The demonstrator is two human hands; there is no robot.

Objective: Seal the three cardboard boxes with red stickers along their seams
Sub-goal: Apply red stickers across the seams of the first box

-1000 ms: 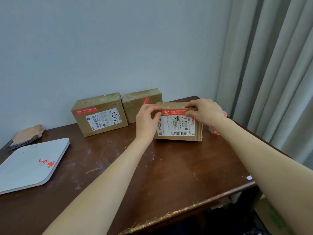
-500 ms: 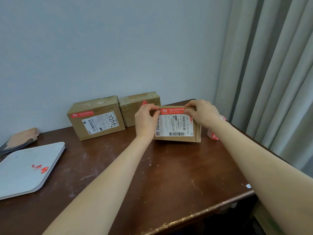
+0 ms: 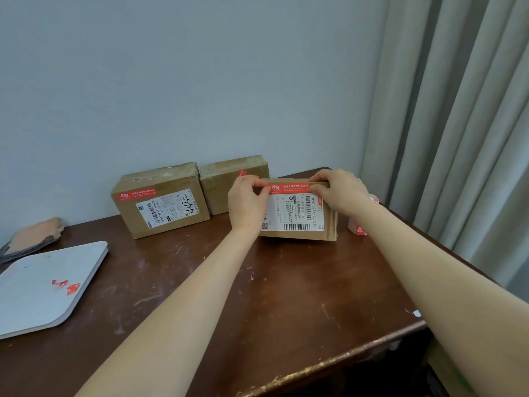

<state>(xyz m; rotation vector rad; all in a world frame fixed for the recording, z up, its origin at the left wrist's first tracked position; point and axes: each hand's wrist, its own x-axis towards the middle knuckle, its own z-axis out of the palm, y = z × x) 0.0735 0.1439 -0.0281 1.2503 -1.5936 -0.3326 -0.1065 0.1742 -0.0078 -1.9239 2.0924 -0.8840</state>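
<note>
Three cardboard boxes stand on the dark wooden table (image 3: 257, 305). The nearest box (image 3: 297, 222) has a white shipping label and a red sticker (image 3: 289, 187) along its top front edge. My left hand (image 3: 246, 204) pinches the sticker's left end, with its fingers curled on the box's left corner. My right hand (image 3: 340, 193) pinches the sticker's right end at the box's right corner. Behind, the left box (image 3: 160, 202) bears a red sticker (image 3: 137, 194) above its label. The middle box (image 3: 229, 179) shows a red sticker (image 3: 241, 173), partly hidden by my left hand.
A roll of red stickers (image 3: 361, 223) sits right of the near box, mostly behind my right forearm. A white flat board (image 3: 43, 285) with red scraps lies at the left. A tan object (image 3: 37, 233) lies behind it. Curtains (image 3: 458, 124) hang on the right.
The view has shifted slightly. Both hands stay at the ends of the red sticker on the near box, with little visible movement.
</note>
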